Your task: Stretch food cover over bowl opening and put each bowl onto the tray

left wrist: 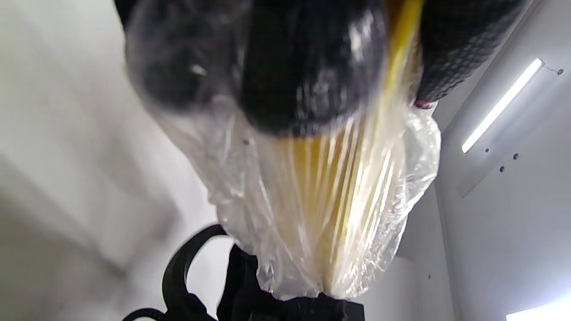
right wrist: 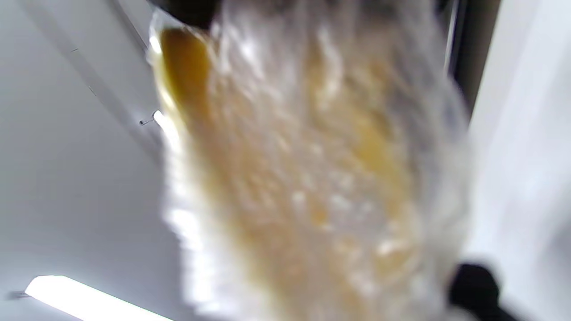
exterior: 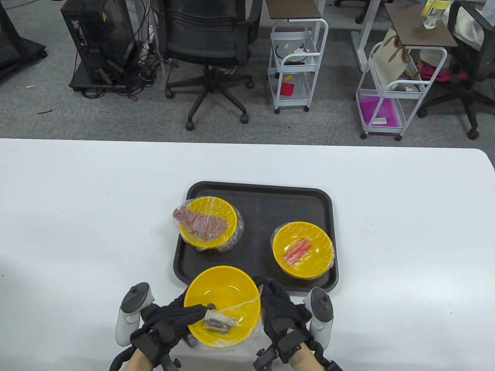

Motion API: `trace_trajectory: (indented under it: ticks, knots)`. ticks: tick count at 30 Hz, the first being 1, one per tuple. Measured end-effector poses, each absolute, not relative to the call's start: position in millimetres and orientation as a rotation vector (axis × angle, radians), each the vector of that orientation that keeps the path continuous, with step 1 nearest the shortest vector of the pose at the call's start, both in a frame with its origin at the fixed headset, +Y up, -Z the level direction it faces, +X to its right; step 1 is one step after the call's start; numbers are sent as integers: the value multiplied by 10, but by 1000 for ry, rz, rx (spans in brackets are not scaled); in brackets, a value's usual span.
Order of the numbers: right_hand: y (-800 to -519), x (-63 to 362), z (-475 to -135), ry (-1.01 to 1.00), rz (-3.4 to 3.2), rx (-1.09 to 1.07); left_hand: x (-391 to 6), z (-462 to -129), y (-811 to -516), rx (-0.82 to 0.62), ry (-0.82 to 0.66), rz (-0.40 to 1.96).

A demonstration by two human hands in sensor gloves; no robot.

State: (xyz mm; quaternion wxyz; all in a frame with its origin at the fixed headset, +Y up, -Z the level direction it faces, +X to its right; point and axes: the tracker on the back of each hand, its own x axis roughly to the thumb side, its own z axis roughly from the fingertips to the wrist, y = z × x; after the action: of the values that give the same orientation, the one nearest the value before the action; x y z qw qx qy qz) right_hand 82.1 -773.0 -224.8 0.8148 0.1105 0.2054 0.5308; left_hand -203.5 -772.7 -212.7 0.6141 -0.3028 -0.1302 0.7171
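We held the round yellow plastic bowl [exterior: 222, 305] just in front of the flat black tray [exterior: 255, 201]. Our left hand [exterior: 170, 322] and right hand [exterior: 280, 309] pinched the thin clear plastic cover [exterior: 232, 309], stretched halfway. Pulling too hard could tear it or tip the bowl.

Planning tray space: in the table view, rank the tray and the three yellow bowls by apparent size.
1. Black tray, clearly largest.
2. Bowl between the hands, largest-looking bowl, but it is nearest the camera, so unsure.
3. Bowl with the pink strips and bowl with the brown food: look alike, not ranked.
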Motion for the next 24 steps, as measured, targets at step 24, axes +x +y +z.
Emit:
trace_trajectory:
  ticks: [24]
  knots:
    - [-7707,778,-2194,446,1157,263,-2050,-2110,-7629,-614,-320,1435]
